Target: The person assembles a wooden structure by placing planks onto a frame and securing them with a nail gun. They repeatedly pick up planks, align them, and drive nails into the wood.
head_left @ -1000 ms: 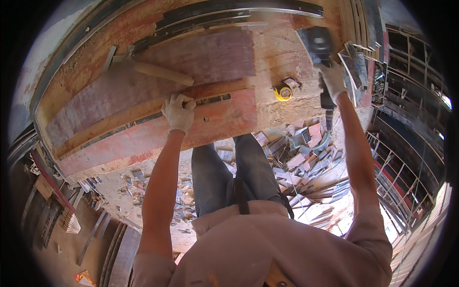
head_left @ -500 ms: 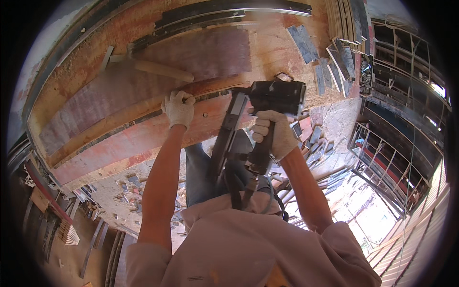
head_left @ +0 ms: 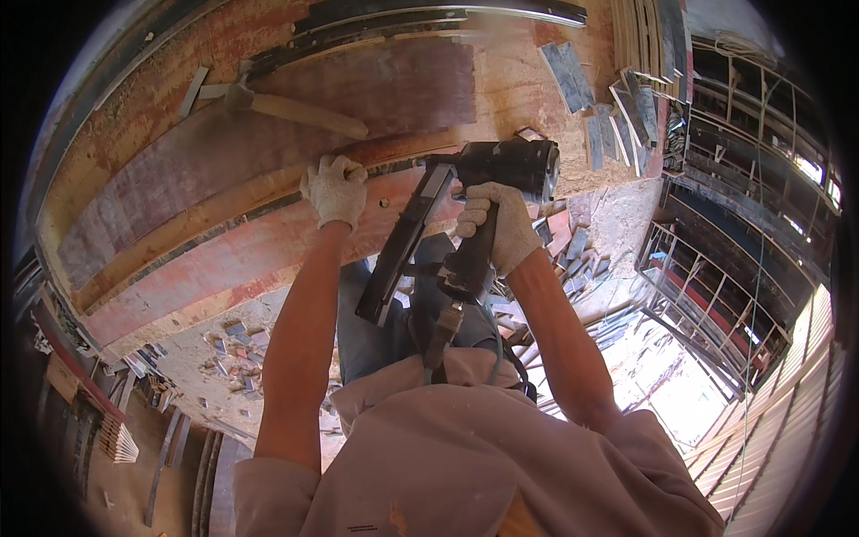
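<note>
My right hand (head_left: pixel 503 228) grips the handle of a black nail gun (head_left: pixel 506 170). The tool's long magazine slants down to the left, and an air hose (head_left: pixel 494 336) runs from the base of its handle. Its nose is at the wooden strip (head_left: pixel 259 192) along the bench, though contact cannot be made out. Left of the nose, my gloved left hand (head_left: pixel 335 192) is closed, its fingers curled over this strip. Beyond it, a hammer (head_left: pixel 309 115) with a wooden handle lies on a dark reddish panel (head_left: pixel 412 85). Both hands wear pale knit gloves.
Long dark bars (head_left: pixel 385 22) lie along the bench's far side. Short grey board offcuts (head_left: pixel 565 79) and a stack of slats (head_left: pixel 637 36) are at the far right. Wood scraps (head_left: pixel 242 345) litter the ground below. Metal racks (head_left: pixel 707 286) stand at right.
The nail gun and my right hand have shifted left, and the magazine's lower end has swung left. My left hand stays in nearly the same place on the strip.
</note>
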### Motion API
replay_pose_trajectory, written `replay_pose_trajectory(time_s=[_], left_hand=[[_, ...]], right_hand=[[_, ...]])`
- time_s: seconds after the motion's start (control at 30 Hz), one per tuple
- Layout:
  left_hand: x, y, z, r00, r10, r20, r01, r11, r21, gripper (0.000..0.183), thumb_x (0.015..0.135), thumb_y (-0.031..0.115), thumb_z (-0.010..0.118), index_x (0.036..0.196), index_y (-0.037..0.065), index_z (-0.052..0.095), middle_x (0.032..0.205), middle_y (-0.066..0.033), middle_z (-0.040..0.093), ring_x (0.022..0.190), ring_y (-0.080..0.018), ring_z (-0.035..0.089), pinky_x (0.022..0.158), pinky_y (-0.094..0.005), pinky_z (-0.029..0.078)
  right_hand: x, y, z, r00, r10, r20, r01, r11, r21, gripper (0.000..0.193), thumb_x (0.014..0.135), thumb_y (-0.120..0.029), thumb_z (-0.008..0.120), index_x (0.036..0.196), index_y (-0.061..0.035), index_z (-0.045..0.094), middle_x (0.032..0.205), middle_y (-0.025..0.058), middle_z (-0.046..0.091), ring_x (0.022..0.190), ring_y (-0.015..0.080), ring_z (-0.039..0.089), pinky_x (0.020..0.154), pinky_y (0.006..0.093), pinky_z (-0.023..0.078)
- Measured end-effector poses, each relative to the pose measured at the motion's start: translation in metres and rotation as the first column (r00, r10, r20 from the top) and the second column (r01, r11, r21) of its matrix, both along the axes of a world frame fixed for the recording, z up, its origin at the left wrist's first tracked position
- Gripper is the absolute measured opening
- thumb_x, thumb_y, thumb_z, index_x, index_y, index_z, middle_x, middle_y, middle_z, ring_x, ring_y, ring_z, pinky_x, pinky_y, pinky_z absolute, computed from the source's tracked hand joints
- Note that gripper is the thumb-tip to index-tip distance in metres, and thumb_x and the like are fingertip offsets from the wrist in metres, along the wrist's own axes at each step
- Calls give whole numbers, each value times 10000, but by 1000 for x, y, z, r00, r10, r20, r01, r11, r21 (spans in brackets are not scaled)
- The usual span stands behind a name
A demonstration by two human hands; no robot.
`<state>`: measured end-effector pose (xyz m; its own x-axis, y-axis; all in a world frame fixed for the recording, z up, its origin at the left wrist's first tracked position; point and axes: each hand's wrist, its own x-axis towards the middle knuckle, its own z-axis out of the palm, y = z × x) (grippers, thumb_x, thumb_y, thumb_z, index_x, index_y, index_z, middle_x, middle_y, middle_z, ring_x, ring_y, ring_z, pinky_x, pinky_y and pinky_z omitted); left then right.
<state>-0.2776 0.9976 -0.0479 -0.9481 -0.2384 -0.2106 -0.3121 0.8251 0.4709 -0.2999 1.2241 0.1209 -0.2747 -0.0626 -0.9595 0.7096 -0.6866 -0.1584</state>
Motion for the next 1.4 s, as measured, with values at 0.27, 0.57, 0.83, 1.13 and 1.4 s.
replay_pose_trajectory(time_s=[0.27, 0.57, 0.83, 1.13, 1.4], left_hand=[[0, -3, -1, 1000, -1, -7, 1, 1000, 20, 77, 796, 284, 704, 779, 213, 729, 992, 1, 682, 1022, -293, 587, 989, -470, 378], [3, -5, 2, 1000, -17, 3, 17, 999, 51, 85, 817, 295, 711, 829, 220, 751, 1021, -7, 689, 1035, -295, 585, 989, -460, 389], [36, -108, 22, 989, -92, -119, 98, 994, 46, 180, 839, 234, 703, 985, 189, 796, 1034, -52, 679, 1061, -298, 584, 968, -455, 442], [43, -141, 2, 993, -52, -105, 64, 991, 118, 179, 819, 184, 717, 979, 151, 789, 1001, -88, 674, 1033, -341, 582, 926, -458, 468], [45, -144, -18, 986, -35, -166, 58, 989, 137, 150, 801, 198, 717, 928, 200, 799, 977, -22, 669, 1054, -290, 581, 931, -479, 434]], right_hand=[[3, -3, 8, 999, -10, 43, 13, 998, -67, 102, 922, -75, 536, 893, 8, 587, 595, -79, 259, 490, 83, 271, 506, 279, 294], [3, -19, 4, 999, -13, 48, 17, 996, -83, 137, 911, -71, 545, 785, -108, 505, 610, -67, 311, 497, 102, 315, 507, 294, 346], [12, -31, 7, 1000, -6, -23, 6, 1000, -23, 93, 924, -81, 527, 872, -44, 594, 609, -91, 269, 498, 81, 275, 511, 275, 309], [32, -99, -1, 998, 63, -30, -63, 998, 5, 191, 888, -67, 576, 733, -142, 492, 610, -54, 379, 481, 111, 359, 497, 318, 385], [34, -134, 16, 995, 98, -28, -95, 991, 97, 128, 936, -88, 507, 936, 11, 587, 614, -69, 294, 492, 96, 284, 508, 284, 325]])
